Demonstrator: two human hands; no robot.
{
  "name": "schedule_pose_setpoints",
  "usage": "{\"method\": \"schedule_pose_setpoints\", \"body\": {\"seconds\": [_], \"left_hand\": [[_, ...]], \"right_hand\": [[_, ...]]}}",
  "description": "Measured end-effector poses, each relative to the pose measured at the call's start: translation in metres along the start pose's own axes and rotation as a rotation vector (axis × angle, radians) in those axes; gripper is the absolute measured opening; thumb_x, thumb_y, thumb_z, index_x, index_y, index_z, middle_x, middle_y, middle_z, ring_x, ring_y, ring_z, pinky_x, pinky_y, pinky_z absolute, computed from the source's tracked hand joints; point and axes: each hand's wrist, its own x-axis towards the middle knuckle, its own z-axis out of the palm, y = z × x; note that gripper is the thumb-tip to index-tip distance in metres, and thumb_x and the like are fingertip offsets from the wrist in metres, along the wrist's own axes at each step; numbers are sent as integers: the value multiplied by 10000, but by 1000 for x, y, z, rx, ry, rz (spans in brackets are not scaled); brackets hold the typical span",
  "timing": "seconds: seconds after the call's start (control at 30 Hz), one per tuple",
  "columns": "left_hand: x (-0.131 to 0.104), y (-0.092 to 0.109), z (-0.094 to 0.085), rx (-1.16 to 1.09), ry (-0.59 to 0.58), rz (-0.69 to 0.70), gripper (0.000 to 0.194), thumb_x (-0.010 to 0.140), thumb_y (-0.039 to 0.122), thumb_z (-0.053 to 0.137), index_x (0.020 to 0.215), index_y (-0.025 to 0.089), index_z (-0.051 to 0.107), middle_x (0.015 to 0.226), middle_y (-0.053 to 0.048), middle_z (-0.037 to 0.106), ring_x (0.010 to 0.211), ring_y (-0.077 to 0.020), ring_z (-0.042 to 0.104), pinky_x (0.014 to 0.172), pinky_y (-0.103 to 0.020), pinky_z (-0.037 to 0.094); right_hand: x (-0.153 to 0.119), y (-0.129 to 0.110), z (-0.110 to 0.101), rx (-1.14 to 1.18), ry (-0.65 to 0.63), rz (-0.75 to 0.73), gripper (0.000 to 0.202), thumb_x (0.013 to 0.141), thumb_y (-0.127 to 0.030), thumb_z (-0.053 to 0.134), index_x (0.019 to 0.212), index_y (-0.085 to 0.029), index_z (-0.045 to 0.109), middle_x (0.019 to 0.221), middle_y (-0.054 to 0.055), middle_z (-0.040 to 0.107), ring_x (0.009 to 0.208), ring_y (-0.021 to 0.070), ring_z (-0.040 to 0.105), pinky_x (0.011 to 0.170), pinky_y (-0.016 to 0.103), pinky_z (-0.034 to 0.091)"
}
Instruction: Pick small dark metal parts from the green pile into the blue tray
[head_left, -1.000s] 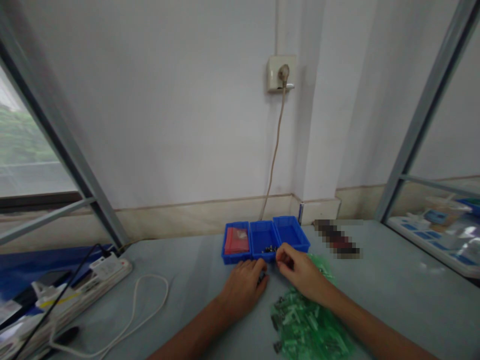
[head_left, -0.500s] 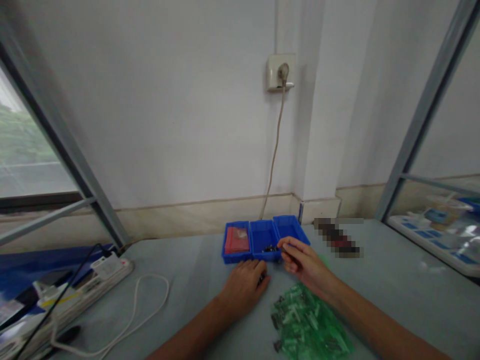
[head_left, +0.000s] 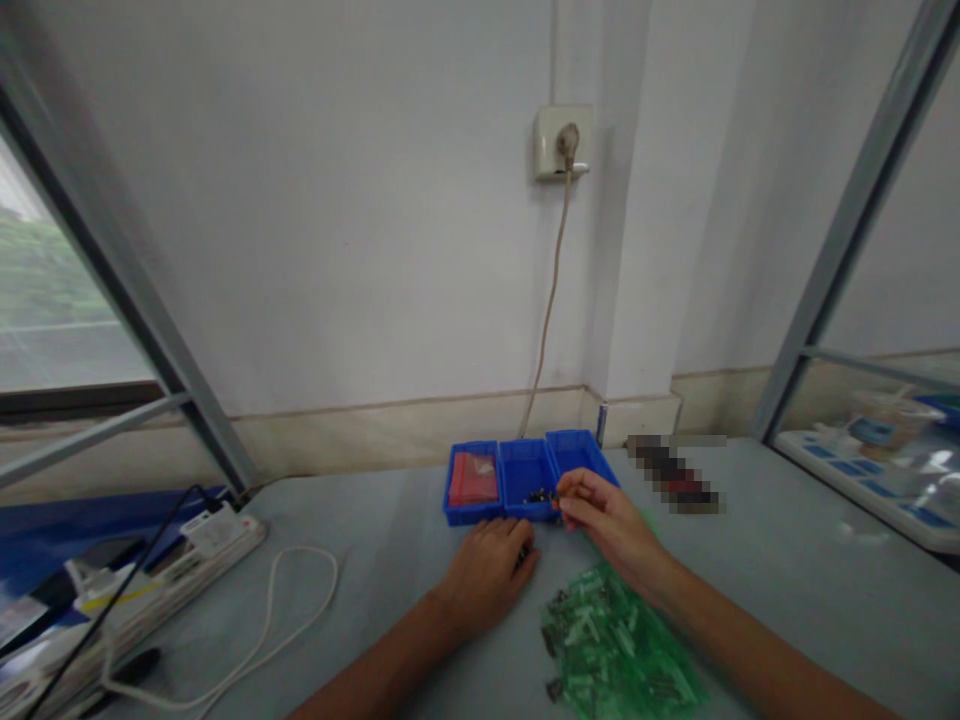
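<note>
My left hand (head_left: pixel 491 565) rests on the table just in front of the blue bins, fingers curled over some small dark metal parts (head_left: pixel 523 552) that show by the thumb. My right hand (head_left: pixel 596 510) is at the front right corner of the middle blue bin (head_left: pixel 525 465), thumb and fingertips pinched together; whatever lies between them is too small to make out. Several small dark screw-like parts (head_left: pixel 538 495) lie in that bin. Below my right forearm is a green plastic bag (head_left: pixel 622 645) with many small clear and metal pieces.
Pink packets (head_left: pixel 474 482) fill the left blue bin; a third blue bin (head_left: pixel 577 452) adjoins on the right. A power strip (head_left: pixel 202 565) with a white cable (head_left: pixel 274 600) lies at left. A blurred-out item (head_left: pixel 675 475) sits behind my right hand. Metal frame posts (head_left: pixel 847 220) flank the table.
My right hand has shifted slightly, and its thumb and fingertips have turned toward the middle bin's corner. My left hand stays in place.
</note>
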Motion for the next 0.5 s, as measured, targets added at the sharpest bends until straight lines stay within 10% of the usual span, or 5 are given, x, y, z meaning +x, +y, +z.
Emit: {"method": "schedule_pose_setpoints", "body": {"seconds": [0.17,0.5], "left_hand": [[0,0,-1,10,-9,-5,47,1017,258,555,1013,213,563,981,-38,667,926,-237,617,813,-346,436],[0,-1,1,-5,13,12,50,1026,262,547,1017,214,559,985,-33,665,930,-227,618,819,-331,437]], "right_hand": [[1,3,-3,-266,-21,-93,280,739,-357,866,879,-221,666,786,-15,597,767,176,552,713,292,441],[-3,1,2,-49,-88,3,283,833,-406,798,953,-239,604,867,-16,646,562,99,475,543,244,337]]}}
